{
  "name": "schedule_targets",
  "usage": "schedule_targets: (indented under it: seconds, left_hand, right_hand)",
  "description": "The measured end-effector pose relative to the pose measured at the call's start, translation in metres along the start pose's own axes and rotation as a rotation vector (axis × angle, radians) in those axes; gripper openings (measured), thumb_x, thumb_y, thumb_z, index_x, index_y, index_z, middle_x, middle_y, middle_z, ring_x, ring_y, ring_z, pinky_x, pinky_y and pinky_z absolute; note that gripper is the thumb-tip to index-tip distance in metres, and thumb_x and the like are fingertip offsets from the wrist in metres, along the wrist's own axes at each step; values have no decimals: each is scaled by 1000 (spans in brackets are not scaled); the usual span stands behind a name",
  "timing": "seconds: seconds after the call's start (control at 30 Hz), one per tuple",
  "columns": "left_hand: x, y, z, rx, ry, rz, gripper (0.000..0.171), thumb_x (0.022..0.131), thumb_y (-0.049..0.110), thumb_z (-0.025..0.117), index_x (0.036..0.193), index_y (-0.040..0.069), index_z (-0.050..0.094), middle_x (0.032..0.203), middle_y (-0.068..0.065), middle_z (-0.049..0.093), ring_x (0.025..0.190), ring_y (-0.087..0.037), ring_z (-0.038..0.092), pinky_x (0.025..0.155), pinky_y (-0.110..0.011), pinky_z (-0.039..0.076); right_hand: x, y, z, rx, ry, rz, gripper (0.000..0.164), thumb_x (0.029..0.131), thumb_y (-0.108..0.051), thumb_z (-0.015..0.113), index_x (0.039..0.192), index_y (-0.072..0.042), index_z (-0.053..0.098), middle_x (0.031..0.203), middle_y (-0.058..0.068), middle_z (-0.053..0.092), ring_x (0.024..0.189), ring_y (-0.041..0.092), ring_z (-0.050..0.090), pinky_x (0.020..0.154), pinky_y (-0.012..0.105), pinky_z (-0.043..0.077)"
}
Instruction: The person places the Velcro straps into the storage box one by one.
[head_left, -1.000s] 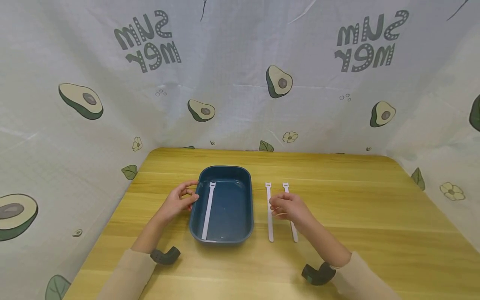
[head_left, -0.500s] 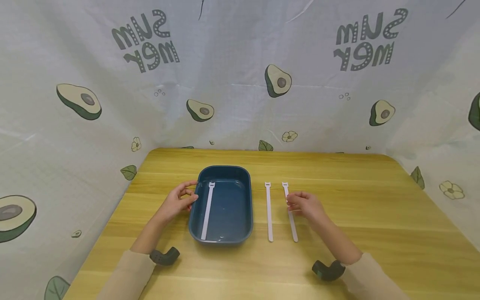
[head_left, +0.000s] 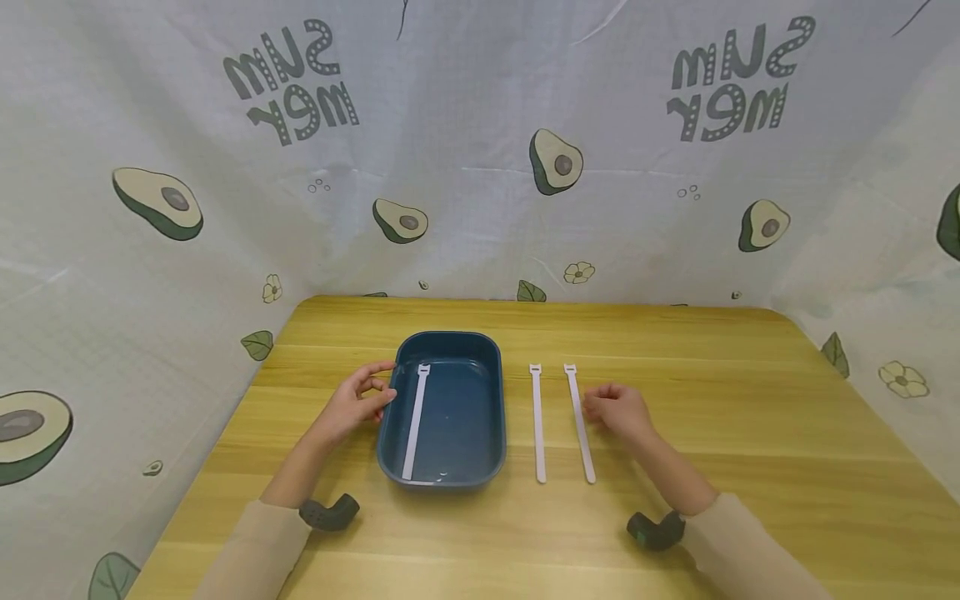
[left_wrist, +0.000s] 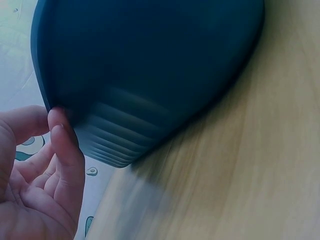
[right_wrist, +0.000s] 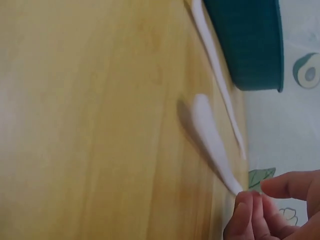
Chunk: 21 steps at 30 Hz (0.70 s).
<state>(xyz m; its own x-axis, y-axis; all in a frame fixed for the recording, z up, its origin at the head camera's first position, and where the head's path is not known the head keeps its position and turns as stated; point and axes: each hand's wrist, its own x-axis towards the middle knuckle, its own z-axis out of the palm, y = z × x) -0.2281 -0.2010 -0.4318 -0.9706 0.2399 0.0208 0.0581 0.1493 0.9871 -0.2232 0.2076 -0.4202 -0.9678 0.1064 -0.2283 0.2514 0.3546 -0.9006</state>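
Note:
My left hand pinches the left rim of a dark blue rectangular plastic tray; the left wrist view shows thumb and finger at its edge. Inside the tray, toward its left side, lies a white slotted cable tie strap. Two similar straps lie on the table right of the tray: a middle strap and a slanted right strap. Just right of the slanted one is my right hand, fingers loosely curled and holding nothing. In the right wrist view its fingertips overlap that strap's far end.
The wooden table extends well to the right of the straps. A white curtain printed with avocados hangs behind the table and along both sides. A dark wrist device sits at each sleeve.
My right hand has moved right, from over the middle strap, across the slanted strap, to just beyond it. The straps, the tray and my left hand have stayed in place.

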Motion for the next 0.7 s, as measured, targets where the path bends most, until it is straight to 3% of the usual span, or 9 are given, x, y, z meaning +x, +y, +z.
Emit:
schedule_targets:
  seconds: [0.1, 0.37, 0.7]
  left_hand:
    - [0, -1, 0, -4, 0, -4, 52, 95, 5, 62, 141, -5, 40, 91, -12, 54, 61, -14, 51, 57, -22, 49]
    - [-1, -2, 0, 8, 7, -10, 52, 95, 6, 62, 141, -4, 41, 92, -13, 55, 61, -15, 50, 58, -22, 49]
    - [1, -1, 2, 11, 18, -12, 51, 95, 6, 62, 141, -3, 41, 92, -11, 55, 62, -15, 51, 58, -23, 50]
  right_hand:
    - [1, 2, 3, -81, 21, -6, 23, 91, -7, 62, 105, 11, 60, 90, 11, 65, 72, 12, 61, 62, 24, 50]
    - [3, 1, 8, -347, 50, -77, 20, 85, -13, 70, 87, 6, 65, 64, 5, 62, 62, 16, 52, 56, 28, 40]
    - [8, 0, 13, -408, 74, -79, 14, 81, -9, 71, 82, 5, 67, 63, 4, 60, 57, 14, 52, 51, 25, 40]
